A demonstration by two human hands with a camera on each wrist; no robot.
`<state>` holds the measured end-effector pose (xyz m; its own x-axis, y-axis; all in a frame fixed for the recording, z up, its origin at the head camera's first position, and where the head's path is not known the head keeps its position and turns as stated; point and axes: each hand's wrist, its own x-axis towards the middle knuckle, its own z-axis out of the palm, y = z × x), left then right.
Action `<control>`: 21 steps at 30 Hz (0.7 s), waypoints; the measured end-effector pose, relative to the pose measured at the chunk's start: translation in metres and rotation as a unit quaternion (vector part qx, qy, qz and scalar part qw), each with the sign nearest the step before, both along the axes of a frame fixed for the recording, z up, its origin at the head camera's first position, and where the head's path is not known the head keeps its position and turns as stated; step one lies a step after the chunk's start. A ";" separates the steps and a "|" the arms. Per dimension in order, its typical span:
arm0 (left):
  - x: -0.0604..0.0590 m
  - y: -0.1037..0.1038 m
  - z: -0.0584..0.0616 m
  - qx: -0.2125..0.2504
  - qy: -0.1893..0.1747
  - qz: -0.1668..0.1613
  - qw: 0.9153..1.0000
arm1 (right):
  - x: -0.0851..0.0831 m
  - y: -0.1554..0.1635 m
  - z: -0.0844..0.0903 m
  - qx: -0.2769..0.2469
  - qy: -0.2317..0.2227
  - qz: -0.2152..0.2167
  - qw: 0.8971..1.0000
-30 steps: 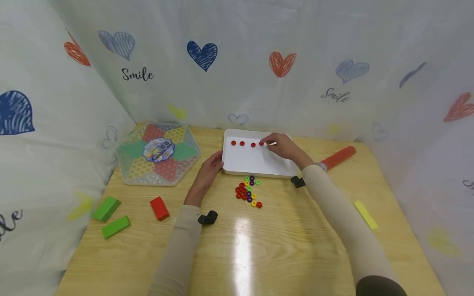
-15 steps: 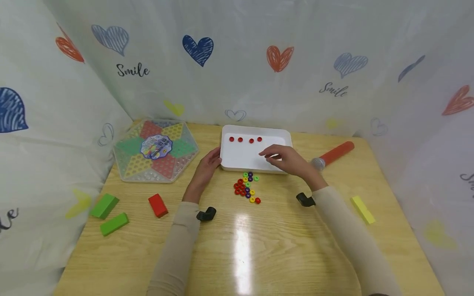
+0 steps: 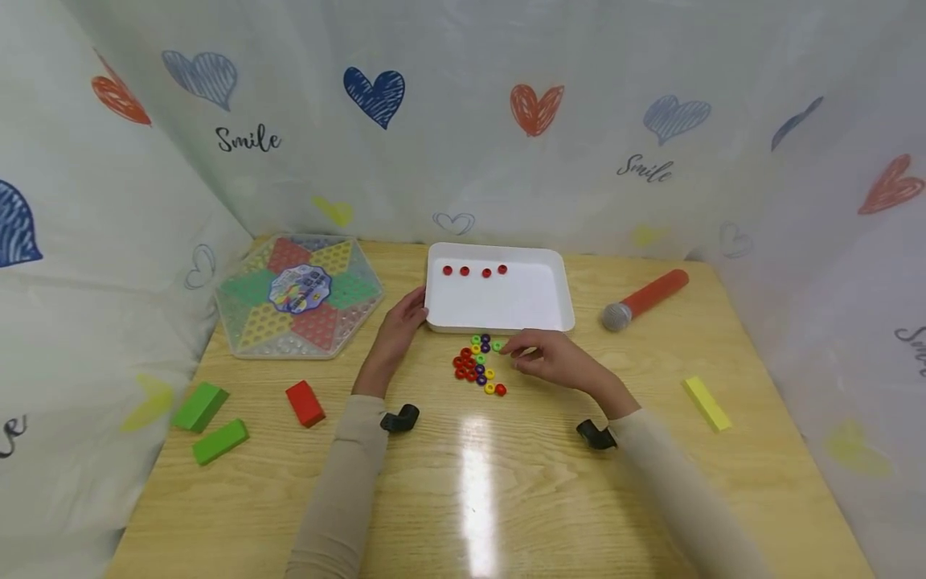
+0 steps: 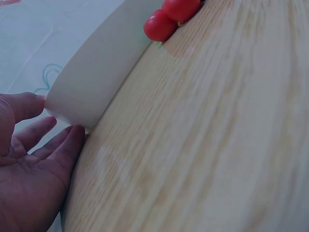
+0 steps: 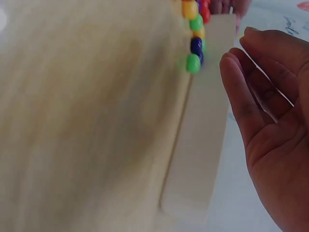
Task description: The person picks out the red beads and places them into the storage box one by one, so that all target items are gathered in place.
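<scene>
Four-sided and white, the tray [image 3: 499,305] holds a row of several red beads [image 3: 465,271] near its far side. My left hand [image 3: 399,326] rests at the tray's left end; in the left wrist view its thumb touches the rim and the fingertips lie along the outer wall, fingers loosely extended. A cluster of red, yellow, green and purple ring-shaped beads [image 3: 471,363] lies on the wooden table just in front of the tray. My right hand [image 3: 553,359] hovers right of this cluster, fingertips close to a green bead [image 3: 497,346]. Between its thumb and fingers nothing shows in the right wrist view.
A hexagonal star-patterned game board [image 3: 300,296] lies at the back left. Two green blocks [image 3: 220,441] and a red block [image 3: 305,404] are on the left. To the right are a red toy microphone [image 3: 645,300] and a yellow block [image 3: 707,404]. Printed curtains close off the back and sides.
My right hand has left the fourth red bead in the tray's row and come back over the near rim to the bead cluster. My left hand stays at the tray's end.
</scene>
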<state>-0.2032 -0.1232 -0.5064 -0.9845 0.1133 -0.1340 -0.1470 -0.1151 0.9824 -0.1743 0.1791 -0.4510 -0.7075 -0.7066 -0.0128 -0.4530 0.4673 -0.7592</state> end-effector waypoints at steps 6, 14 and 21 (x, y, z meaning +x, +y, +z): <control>0.000 -0.002 0.001 -0.006 0.008 0.002 1.000 | 0.015 -0.010 -0.012 0.015 -0.010 0.002 1.000; 0.002 -0.001 0.001 -0.009 -0.002 0.007 1.000 | 0.026 -0.017 -0.022 0.007 0.005 -0.003 1.000; 0.002 0.001 0.000 -0.005 -0.001 0.003 1.000 | 0.030 -0.017 -0.027 0.020 0.000 -0.018 1.000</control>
<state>-0.2016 -0.1222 -0.5062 -0.9849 0.1066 -0.1362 -0.1475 -0.1058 0.9834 -0.1443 0.1617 -0.4780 -0.7331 -0.6789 -0.0414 -0.4346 0.5144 -0.7393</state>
